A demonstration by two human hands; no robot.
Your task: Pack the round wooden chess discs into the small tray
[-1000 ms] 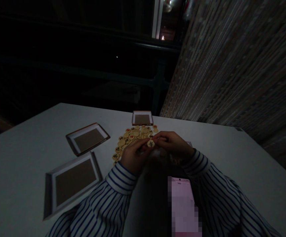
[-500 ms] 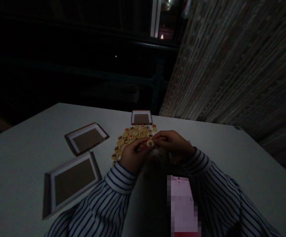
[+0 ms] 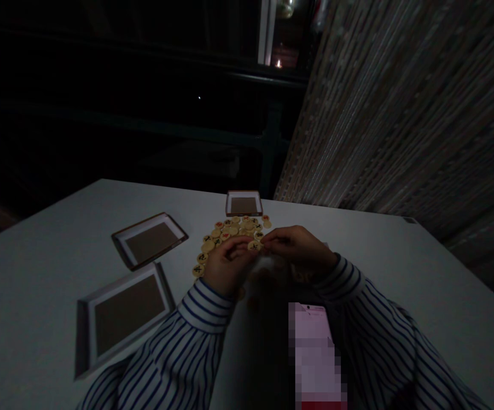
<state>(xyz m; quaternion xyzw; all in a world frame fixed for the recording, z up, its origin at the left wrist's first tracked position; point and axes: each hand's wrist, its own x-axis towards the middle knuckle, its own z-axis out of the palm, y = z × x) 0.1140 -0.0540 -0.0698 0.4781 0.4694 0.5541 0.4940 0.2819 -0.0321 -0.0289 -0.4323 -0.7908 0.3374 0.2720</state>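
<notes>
Wht tbl [image 3: 404, 279]: disc [image 3: 254, 246] has moved twd L hand [image 3: 226, 265] vs. prev.

On the table [image 3: 400, 259] ahead of me, a pile of game pieces [image 3: 235, 230] lies just beyond my hands. One piece [image 3: 254, 246] sits at the fingertips of my left hand [image 3: 225, 267], just beside those of my right hand [image 3: 300, 247]. Behind the pile is a small tray [image 3: 244, 205]. To the left lie two more, a near tray [image 3: 125, 316] and a middle tray [image 3: 151, 240] behind it. A phone [image 3: 317, 359] is between my forearms. A curtain [image 3: 379, 114] hangs behind the table, to the right.
</notes>
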